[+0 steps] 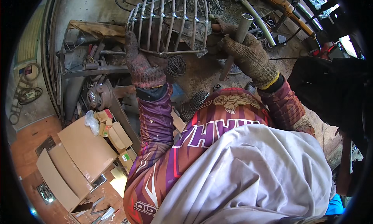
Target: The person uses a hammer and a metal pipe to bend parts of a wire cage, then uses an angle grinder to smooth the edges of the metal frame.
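Fingers of the gloved left hand (145, 68) close on the lower left corner of a metal cage (185, 18), which extends up and right from that grip. The gloved right hand (252, 60) wraps a pipe (243, 27) near the cage's right end; contact there is unclear. Large outlined lettering crosses the shirt (210, 117); a box (126, 162) bears a green label.

Cage (162, 16) between left hand (147, 68) and right hand (254, 61), cardboard (87, 144) on the floor (29, 136) at left.
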